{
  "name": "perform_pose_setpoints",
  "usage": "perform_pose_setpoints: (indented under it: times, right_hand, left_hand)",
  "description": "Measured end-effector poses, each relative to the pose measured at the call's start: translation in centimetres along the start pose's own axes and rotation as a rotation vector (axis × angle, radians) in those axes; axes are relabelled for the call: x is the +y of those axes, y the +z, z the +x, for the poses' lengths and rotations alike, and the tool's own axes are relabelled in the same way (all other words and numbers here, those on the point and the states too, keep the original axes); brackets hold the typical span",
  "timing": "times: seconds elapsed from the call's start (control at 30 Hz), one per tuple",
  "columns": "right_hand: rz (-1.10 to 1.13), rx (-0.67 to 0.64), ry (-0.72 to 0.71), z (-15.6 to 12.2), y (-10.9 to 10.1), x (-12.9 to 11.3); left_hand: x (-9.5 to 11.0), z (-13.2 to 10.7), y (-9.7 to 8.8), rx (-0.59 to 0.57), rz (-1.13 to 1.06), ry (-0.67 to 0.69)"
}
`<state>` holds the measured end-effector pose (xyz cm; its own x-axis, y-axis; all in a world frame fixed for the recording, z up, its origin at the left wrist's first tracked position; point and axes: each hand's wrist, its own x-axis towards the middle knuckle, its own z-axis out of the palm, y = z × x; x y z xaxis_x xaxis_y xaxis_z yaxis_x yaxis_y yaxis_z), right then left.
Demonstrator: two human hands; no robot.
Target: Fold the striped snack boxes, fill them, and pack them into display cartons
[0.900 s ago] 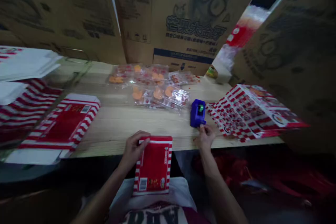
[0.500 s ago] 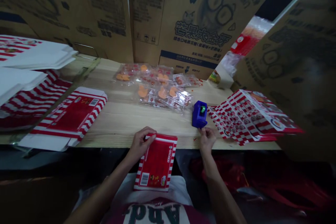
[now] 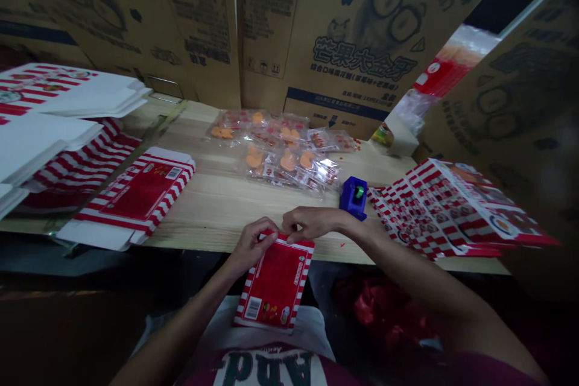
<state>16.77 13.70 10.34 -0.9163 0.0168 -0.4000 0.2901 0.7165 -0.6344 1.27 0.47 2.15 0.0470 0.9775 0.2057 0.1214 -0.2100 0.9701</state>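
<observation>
At the near edge of the worktop (image 3: 217,205) I have the red striped carton (image 3: 275,282) propped on my lap. My left hand (image 3: 250,245) grips its top left corner; my right hand (image 3: 307,222) pinches at the top edge, maybe with tape, though it's too dim to tell. A crooked press could crease the flap. The blue dispenser (image 3: 354,197) sits near my right forearm, so a careless sweep might knock it.

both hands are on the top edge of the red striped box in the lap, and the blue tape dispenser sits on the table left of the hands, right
Not quite. Both the left hand and the right hand are at the top edge of the red striped box, but the blue tape dispenser sits on the table to the right of the hands, beside the fanned striped flat cartons. The head view shows it.
</observation>
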Motion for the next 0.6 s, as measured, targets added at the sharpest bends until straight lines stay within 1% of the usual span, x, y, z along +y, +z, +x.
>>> perform_pose_setpoints:
  times: [0.03,0.1,0.17,0.2,0.23,0.27,0.33,0.4,0.43,0.47,0.5,0.53,0.6]
  right_hand:
    - [-0.083,-0.022,0.025,0.5,0.0,-0.2]
    - [-0.207,-0.014,0.082,1.1,-0.1,-0.6]
    - [-0.226,0.04,0.13,1.2,-0.2,-0.5]
    - [-0.186,0.073,0.153,1.1,-0.3,-0.2]
    - [-0.107,0.093,0.175,1.1,-0.2,0.3]
    - [0.014,0.084,0.188,1.1,-0.1,0.9]
    - [0.359,-0.026,0.172,1.1,0.9,2.3]
    - [0.745,-0.169,0.105,1.3,2.5,3.4]
    - [0.909,-0.197,0.077,1.3,3.4,3.7]
    - [1.039,-0.185,0.063,1.3,4.2,3.8]
    - [1.129,-0.142,0.059,1.3,4.8,3.8]
    - [1.184,-0.083,0.055,1.1,5.1,3.7]
    - [1.208,0.082,0.033,0.4,4.8,3.2]
  left_hand:
    - [0.0,0.0,0.0,0.002,0.002,0.001]
    - [0.1,-0.1,-0.2,0.018,0.006,-0.003]
    - [0.3,-0.3,-0.3,0.041,0.007,-0.012]
    - [0.5,-0.4,-0.4,0.048,0.003,-0.012]
    - [0.6,-0.5,-0.4,0.049,-0.003,-0.006]
    - [0.8,-0.6,-0.4,0.045,-0.011,0.007]
    - [1.0,-0.9,-0.3,0.027,-0.027,0.036]
    - [1.2,-1.2,0.0,0.013,-0.038,0.051]
    - [1.3,-1.3,0.0,0.012,-0.042,0.052]
    - [1.6,-1.4,0.0,0.018,-0.046,0.051]
    - [2.1,-1.5,-0.2,0.03,-0.049,0.051]
    - [2.8,-1.5,-0.5,0.048,-0.047,0.059]
    - [4.9,-1.5,-1.4,0.112,-0.001,0.098]
